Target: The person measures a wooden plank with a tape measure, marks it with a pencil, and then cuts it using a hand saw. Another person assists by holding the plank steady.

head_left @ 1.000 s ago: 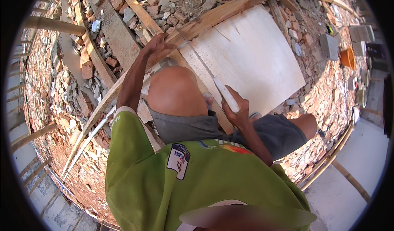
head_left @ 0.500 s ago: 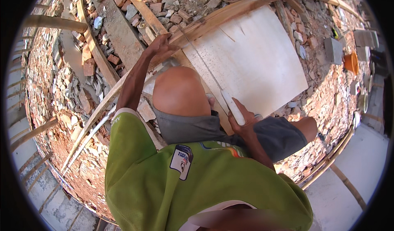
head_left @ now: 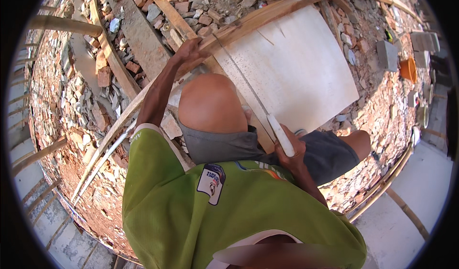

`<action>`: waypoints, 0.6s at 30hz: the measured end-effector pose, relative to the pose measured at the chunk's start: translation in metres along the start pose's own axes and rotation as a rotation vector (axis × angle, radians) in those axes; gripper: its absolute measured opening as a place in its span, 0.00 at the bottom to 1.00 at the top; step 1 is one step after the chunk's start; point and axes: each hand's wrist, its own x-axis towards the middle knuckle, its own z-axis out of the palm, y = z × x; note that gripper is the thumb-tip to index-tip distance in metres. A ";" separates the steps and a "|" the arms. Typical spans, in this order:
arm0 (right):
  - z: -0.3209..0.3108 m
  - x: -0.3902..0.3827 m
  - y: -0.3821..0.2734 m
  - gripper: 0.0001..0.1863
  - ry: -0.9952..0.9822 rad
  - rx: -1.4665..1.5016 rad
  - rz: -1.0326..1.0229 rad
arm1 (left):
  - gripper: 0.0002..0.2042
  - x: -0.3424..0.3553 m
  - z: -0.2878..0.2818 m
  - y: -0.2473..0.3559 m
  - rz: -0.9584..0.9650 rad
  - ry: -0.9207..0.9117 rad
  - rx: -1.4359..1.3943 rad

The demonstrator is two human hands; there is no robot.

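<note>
Person crouched over a large pale board (head_left: pixel 296 63) lying flat on rubble (head_left: pixel 86 101) of broken brick and stone. Right hand (head_left: pixel 289 149) was closed around the white handle of a saw (head_left: pixel 279 134), whose thin blade ran up across the board's left part toward the far edge. Left hand (head_left: pixel 189 54) rested, fingers curled, on the long wooden plank (head_left: pixel 258 18) along the board's far edge, near the blade's far end. A bent knee (head_left: pixel 210 101) sat between the two arms. An orange bucket (head_left: pixel 409 69) stood well apart on the right.
</note>
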 end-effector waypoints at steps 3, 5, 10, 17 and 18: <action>0.010 0.010 0.005 0.23 0.031 0.011 0.015 | 0.28 -0.018 -0.008 0.042 -0.055 -0.022 0.311; 0.068 0.099 0.036 0.21 0.055 0.024 0.033 | 0.30 -0.007 -0.008 0.059 -0.059 -0.029 0.359; 0.085 0.144 0.036 0.23 0.039 -0.019 0.015 | 0.32 -0.002 -0.018 0.069 -0.092 -0.064 0.293; 0.007 0.006 -0.013 0.24 0.024 -0.003 0.007 | 0.32 -0.020 -0.013 0.055 -0.094 -0.023 0.291; 0.025 0.036 0.005 0.24 0.027 -0.001 0.009 | 0.31 -0.021 -0.009 0.059 -0.065 0.008 0.354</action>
